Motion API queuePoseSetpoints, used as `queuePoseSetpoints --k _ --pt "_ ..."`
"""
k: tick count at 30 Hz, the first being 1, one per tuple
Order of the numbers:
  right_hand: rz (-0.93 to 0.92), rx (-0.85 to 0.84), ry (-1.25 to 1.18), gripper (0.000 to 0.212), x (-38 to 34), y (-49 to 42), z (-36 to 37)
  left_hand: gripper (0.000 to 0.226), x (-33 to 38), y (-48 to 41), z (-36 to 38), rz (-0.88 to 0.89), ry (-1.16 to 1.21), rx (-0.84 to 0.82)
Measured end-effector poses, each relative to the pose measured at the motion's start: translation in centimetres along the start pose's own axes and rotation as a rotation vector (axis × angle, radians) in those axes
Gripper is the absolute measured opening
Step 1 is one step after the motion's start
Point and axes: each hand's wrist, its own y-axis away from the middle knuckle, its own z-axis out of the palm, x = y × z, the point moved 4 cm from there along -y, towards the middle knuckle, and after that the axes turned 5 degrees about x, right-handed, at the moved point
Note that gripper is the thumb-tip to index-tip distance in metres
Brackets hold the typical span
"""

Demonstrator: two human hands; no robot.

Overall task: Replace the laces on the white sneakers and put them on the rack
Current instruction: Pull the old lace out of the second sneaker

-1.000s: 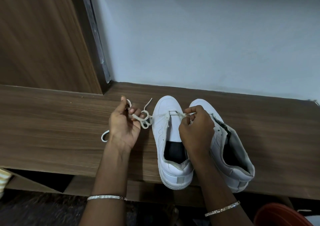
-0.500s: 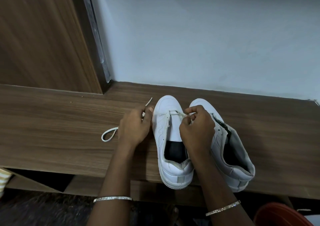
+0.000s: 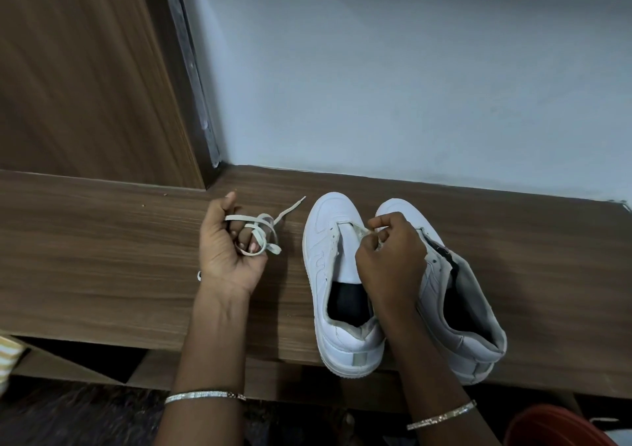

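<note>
**Hands and lace.** The left hand [image 3: 229,250] lies palm up on the wooden board [image 3: 102,257], well left of the sneakers. Its fingers are curled inward with the white lace [image 3: 263,237] looped around them, and the thumb points away from the body. One free end of the lace trails on the board toward the left sneaker [image 3: 319,257] without touching it. The right hand [image 3: 393,260] sits over the gap between the two sneakers, fingers curled. Thumb and forefinger pinch a short pale piece of lace at the front eyelets of the left sneaker.

**Sneakers.** Both stand upright side by side, toes toward the wall, heels at the near edge of the board. The right hand and forearm cover the inner side of the right sneaker [image 3: 434,288], so its eyelets are mostly hidden.

**Surroundings.**
- A thin bracelet [image 3: 204,396] sits on each wrist.
- A red rounded object [image 3: 554,428] shows at the lower right corner – only partly in view.
- A striped cloth [image 3: 8,356] shows at the left edge.

**Surface and room.** The board is dark wood grain, with an open shelf space [image 3: 85,360] beneath it. A pale wall [image 3: 410,86] rises behind, and a wooden panel [image 3: 85,69] stands at the left.
</note>
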Motion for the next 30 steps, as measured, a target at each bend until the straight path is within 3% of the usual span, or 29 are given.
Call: queuePoseSetpoints --k 3,6,8,11,14,18,21,24,26,28,30 --pt "-0.075 0.005 -0.003 0.024 -0.3 -0.1 0.0 0.057 -0.6 0.4 0.5 -0.059 -0.049 -0.017" --pt "-0.351 -0.024 -0.016 0.035 -2.0 0.0 -0.3 0.044 -1.9 1.0 1.8 -0.116 -0.154 -0.107" --pt "-0.457 -0.196 -0.176 0.052 -3.4 0.3 -0.3 0.037 -2.6 1.9 3.1 -0.135 -0.231 -0.213" --pt "-0.47 -0.534 -0.393 0.08 -5.1 1.5 0.0 0.04 -3.4 3.2 4.9 -0.168 -0.294 -0.39" --pt "-0.357 -0.71 -0.453 0.074 -5.5 2.4 0.3 0.046 -3.5 4.2 6.0 -0.162 -0.316 -0.5" --pt "-0.342 -0.698 -0.379 0.015 -5.9 2.8 -0.3 0.039 -2.3 5.1 6.7 -0.112 -0.182 -0.476" --pt "-0.134 -0.692 -0.477 0.023 -6.1 2.4 -1.8 0.038 -1.2 5.1 6.3 0.009 -0.219 -0.288" --pt "0.172 -0.599 -0.718 0.023 -5.8 1.7 -4.5 0.036 -0.2 5.8 5.4 0.203 -0.442 -0.124" --pt "0.327 -0.544 -0.873 0.022 -5.2 1.3 -6.0 0.029 0.2 6.9 5.0 0.311 -0.635 -0.133" --pt "0.415 -0.519 -1.008 0.023 -5.0 1.4 -7.4 0.009 -0.1 8.4 4.6 0.407 -0.913 -0.27" --pt "0.434 -0.513 -1.106 0.024 -5.6 1.9 -9.0 0.031 -1.2 9.8 3.9 0.404 -1.24 -0.451"
